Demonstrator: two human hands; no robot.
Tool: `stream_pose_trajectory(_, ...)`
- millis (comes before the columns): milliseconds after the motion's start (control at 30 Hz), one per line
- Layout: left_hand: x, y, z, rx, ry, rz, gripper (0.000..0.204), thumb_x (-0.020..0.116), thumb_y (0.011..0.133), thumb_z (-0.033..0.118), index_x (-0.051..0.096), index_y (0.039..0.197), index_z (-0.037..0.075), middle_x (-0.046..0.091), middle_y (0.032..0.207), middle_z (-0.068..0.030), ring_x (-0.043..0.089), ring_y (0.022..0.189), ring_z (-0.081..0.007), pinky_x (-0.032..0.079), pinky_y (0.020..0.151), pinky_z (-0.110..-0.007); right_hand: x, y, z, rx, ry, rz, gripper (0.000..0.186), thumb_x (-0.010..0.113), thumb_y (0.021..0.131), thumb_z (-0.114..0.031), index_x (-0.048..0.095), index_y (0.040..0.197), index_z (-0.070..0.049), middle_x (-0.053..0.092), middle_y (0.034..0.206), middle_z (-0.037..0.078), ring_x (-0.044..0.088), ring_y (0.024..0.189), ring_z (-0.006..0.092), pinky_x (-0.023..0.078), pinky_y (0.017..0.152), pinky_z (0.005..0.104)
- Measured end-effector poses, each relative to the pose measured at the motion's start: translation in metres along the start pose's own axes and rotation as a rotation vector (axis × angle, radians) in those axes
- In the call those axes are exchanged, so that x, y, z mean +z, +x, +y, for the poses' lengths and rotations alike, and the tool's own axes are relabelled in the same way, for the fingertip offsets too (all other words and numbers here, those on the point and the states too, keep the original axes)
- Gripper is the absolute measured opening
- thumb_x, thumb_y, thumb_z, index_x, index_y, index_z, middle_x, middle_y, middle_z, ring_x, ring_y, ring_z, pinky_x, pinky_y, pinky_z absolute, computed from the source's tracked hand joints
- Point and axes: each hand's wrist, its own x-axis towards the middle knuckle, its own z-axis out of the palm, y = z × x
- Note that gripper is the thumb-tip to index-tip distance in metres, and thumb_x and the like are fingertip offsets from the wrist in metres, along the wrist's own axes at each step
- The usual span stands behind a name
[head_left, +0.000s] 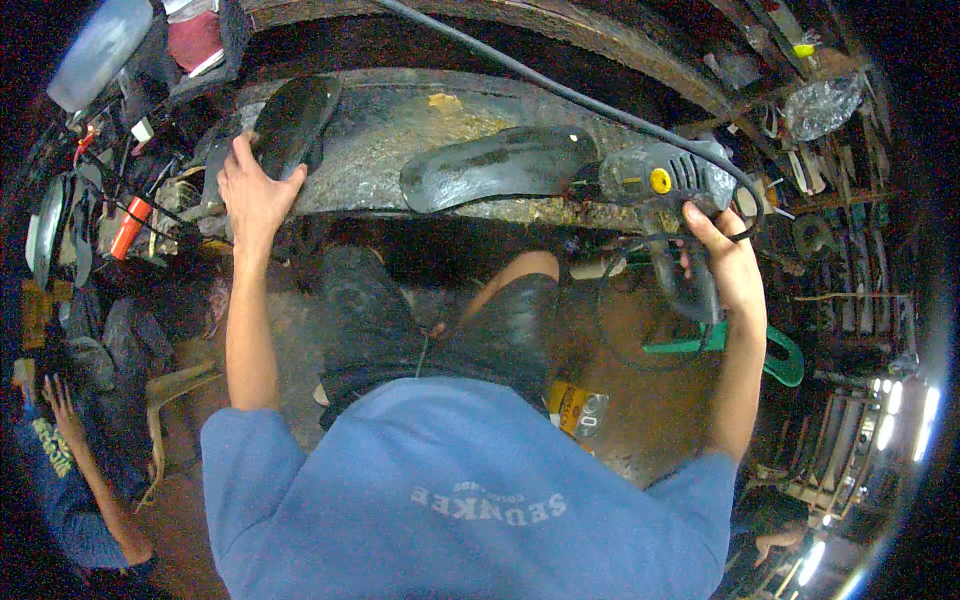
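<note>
At the upper left, my left hand (258,195) grips the lower end of a dark shoe sole (293,120), thumb on one side and fingers on the other. My right hand (728,255) is closed around the rear and handle of a grey heat gun (640,172) with a yellow dial and vent slots. Its front end points left, close to a second black sole (495,170) lying on the bench. Part of my right fingers is hidden behind the tool.
The worn workbench (375,150) spans the far side. A thick grey cable (540,72) crosses it to the heat gun. An orange cylinder (131,228) stands among clutter at left. Another person's arm (100,475) is at lower left. A green plastic piece (785,362) sits below my right forearm.
</note>
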Motion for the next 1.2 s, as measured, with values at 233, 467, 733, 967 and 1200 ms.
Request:
stream_pose_trajectory(233,-0.016,0.002,-0.029,-0.08,0.131,0.055,0.086,0.092,0.071,0.046,0.053,0.137,0.008,0.067,0.127,-0.0229,0.062,0.118,-0.046,0.048,0.103,-0.054,0.002,0.028,0.0,-0.094,0.07,-0.045,0.026,0.071,0.103,-0.035,0.066,0.104,-0.01,0.067,0.08,0.001,0.06,0.061,0.0112,0.047,0.056,0.0289)
stream_pose_trajectory(467,-0.034,-0.002,-0.032,-0.045,0.232,-0.043,0.1,0.082,0.082,0.064,0.045,0.156,0.008,0.055,0.147,-0.0295,0.053,0.134,-0.0479,0.043,0.113,-0.055,0.015,0.045,-0.016,-0.077,0.116,-0.031,0.025,0.072,0.102,-0.033,0.064,0.1,-0.01,0.066,0.075,0.002,0.059,0.056,0.0121,0.047,0.053,0.0299)
stream_pose_trajectory(733,-0.058,-0.026,0.004,0.234,-0.173,0.124,0.056,0.082,0.09,0.029,0.063,0.139,0.008,0.06,0.143,-0.0184,0.054,0.134,-0.0399,0.043,0.116,-0.05,0.043,0.036,-0.046,-0.079,0.134,-0.1,0.033,0.076,0.099,-0.038,0.062,0.099,-0.009,0.067,0.078,0.004,0.061,0.059,0.0129,0.049,0.054,0.0292)
stream_pose_trajectory(967,-0.041,-0.091,0.045,0.229,-0.554,0.027,0.009,0.07,0.095,0.006,0.072,0.104,0.003,0.073,0.102,-0.0114,0.066,0.1,-0.0318,0.052,0.091,-0.043,0.078,0.022,-0.066,-0.083,0.063,-0.186,0.035,0.073,0.102,-0.037,0.068,0.118,-0.006,0.069,0.089,0.002,0.062,0.069,0.0107,0.051,0.061,0.0278)
stream_pose_trajectory(1200,-0.043,-0.125,0.042,0.038,-0.615,0.0,0.022,0.061,0.098,0.008,0.052,0.08,0.001,0.053,0.075,-0.0147,0.053,0.073,-0.0324,0.045,0.073,-0.045,0.104,0.011,-0.081,-0.241,-0.027,-0.302,0.033,0.071,0.103,-0.035,0.064,0.117,-0.006,0.067,0.084,0.003,0.061,0.061,0.0104,0.05,0.054,0.0261)
